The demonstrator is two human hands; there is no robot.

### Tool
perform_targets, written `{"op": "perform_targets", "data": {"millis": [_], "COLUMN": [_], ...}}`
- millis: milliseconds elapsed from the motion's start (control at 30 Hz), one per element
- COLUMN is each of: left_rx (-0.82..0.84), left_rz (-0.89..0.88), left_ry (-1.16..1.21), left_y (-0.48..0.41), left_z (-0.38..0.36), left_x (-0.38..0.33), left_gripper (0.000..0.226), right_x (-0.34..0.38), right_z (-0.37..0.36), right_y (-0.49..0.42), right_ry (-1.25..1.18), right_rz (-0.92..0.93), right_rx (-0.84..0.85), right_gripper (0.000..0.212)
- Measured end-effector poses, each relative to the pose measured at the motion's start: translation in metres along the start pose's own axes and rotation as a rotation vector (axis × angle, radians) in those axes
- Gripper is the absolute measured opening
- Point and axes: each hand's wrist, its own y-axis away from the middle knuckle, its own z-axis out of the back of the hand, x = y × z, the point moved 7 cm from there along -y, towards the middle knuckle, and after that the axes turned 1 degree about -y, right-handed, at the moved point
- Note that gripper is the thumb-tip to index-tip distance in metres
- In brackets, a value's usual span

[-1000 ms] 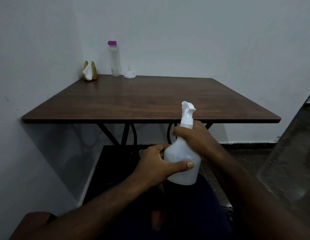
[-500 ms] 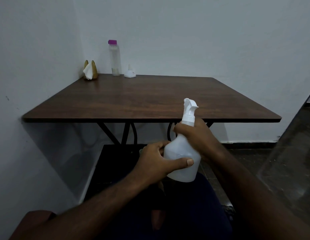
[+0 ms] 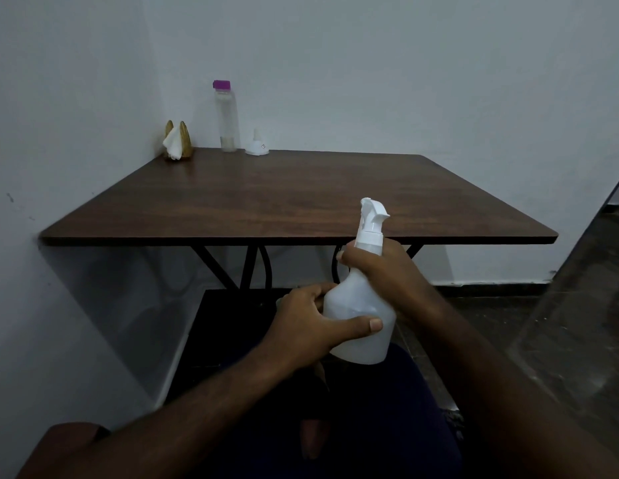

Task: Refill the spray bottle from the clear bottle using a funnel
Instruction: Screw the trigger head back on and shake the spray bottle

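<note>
I hold a white spray bottle (image 3: 361, 305) upright above my lap, just in front of the table's near edge. My left hand (image 3: 310, 323) wraps its body from the left, thumb across the front. Around the neck, below the white trigger head, my right hand (image 3: 384, 271) is closed. A clear bottle (image 3: 227, 119) with a purple cap stands at the table's far left, by the wall. Just right of it a small white funnel (image 3: 256, 146) rests upside down, spout up.
The dark wooden table (image 3: 284, 202) stands in a corner, walls at its left and back. A napkin holder (image 3: 178, 141) with white tissue sits in the far left corner. A glass panel leans at the right edge. My dark-clothed lap is below.
The spray bottle has risen slightly and shifted a little towards the table, with both hands keeping their grip.
</note>
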Motion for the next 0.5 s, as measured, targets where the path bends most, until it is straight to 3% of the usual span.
{"op": "perform_targets", "data": {"millis": [233, 367, 500], "left_rx": [0.020, 0.004, 0.029], "left_rz": [0.002, -0.008, 0.000], "left_ry": [0.011, -0.017, 0.029], "left_y": [-0.0008, -0.0009, -0.0007], "left_z": [-0.0005, -0.0009, -0.0012], "left_x": [0.0008, 0.0033, 0.0018], "left_gripper": [0.043, 0.046, 0.041], "right_x": [-0.0005, -0.0012, -0.0038], "right_z": [0.0005, 0.0019, -0.0002], "right_y": [-0.0002, 0.0024, 0.0000], "right_ry": [0.017, 0.024, -0.020], "right_rz": [-0.019, -0.034, -0.035], "right_rx": [0.013, -0.016, 0.006], "right_gripper": [0.028, 0.014, 0.029]}}
